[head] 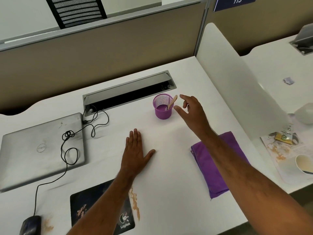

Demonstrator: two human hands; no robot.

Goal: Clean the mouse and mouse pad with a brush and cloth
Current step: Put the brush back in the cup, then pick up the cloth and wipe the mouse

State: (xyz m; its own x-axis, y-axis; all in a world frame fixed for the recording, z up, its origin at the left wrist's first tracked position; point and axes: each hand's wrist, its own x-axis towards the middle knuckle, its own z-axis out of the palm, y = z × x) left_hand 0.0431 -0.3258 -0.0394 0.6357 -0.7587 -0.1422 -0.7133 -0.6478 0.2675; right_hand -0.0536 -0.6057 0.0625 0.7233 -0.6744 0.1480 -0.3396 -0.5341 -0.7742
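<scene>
Brush — upright, tilted right, in cup

Right hand spread in the air just right of purple mesh cup holding brush; left hand flat on desk, nearer than cup; purple cloth right of cup, nearer.

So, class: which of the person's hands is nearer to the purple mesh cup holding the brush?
The right. The right hand hovers just beside the purple mesh cup, fingers spread toward the brush. The left hand lies flat on the desk, well short of the cup.
</scene>
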